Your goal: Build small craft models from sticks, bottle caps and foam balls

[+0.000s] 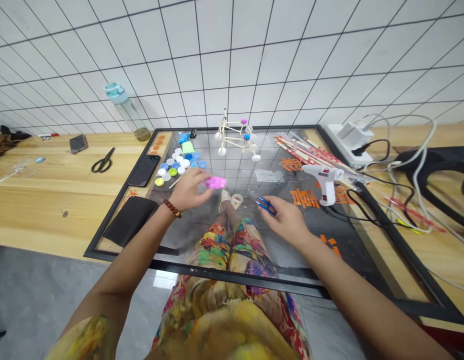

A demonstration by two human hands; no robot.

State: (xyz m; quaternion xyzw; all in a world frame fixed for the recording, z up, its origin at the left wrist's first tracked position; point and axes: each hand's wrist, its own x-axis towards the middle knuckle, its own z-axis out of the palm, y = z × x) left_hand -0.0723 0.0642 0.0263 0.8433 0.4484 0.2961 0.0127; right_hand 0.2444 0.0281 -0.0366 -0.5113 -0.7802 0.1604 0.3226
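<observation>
Nearest you, past the front rail of the black-framed glass panel (254, 282), your right hand (286, 217) is closed on a slim blue tool (267, 205), its end pointing inward over the glass. Its outline is too small to tell whether it is tweezers or little scissors, nor can you see if its tips are parted. Expect it to be light and stiff, best pinched well back from the tips. A little farther off, your left hand (189, 190) has thumb and fingers gripping a bright pink lump (216, 183), which sticks out toward the middle of the panel. It is blurred, so you cannot tell clay from a wrapped packet, but it should be light and soft; squeeze gently, since hard pressure would probably dent it, and its sheen suggests it might slip. To the right lies the glue gun (327, 182); take it by the handle, away from a nozzle that may be hot. Left of centre, the caps (185, 163) look light and smooth, easily scattered by a sleeve. Farthest, near the back rail, stands the stick frame (235, 144), thin and likely fragile: hold it by two sturdy joints, never one lone stick.
</observation>
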